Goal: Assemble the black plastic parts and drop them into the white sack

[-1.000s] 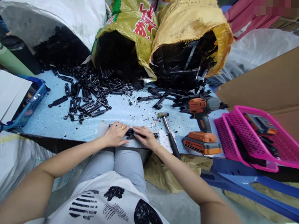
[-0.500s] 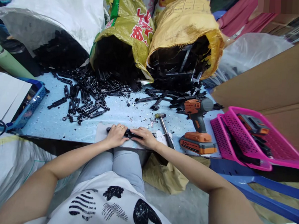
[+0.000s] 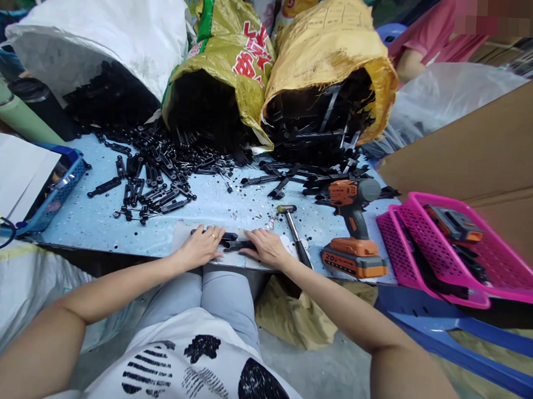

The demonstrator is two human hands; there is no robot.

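Observation:
At the front edge of the table, my left hand (image 3: 203,245) is closed on a long black part (image 3: 229,236), whose end shows past the fingertips. Opposite it, my right hand (image 3: 266,247) has its fingers closed on a second black part (image 3: 239,244). The two parts lie close together between my hands, over a pale sheet (image 3: 182,231); whether they are joined I cannot tell. Just right of my right hand lies a hammer (image 3: 294,232) with a dark grip. Round whitish discs are partly hidden beside that hand.
An orange cordless drill (image 3: 353,228) stands upright at right, beside pink baskets (image 3: 513,266). Loose black arm-like parts (image 3: 161,170) spill from a white sack (image 3: 110,18), a green-gold sack (image 3: 211,59) and a yellow sack (image 3: 323,42). A blue basket (image 3: 64,186) stands left. Behind is a person in pink (image 3: 424,38).
My hands have moved slightly apart, and more of the black parts shows between them. The right-hand part now sits a little lower than the left one. The view has shifted slightly.

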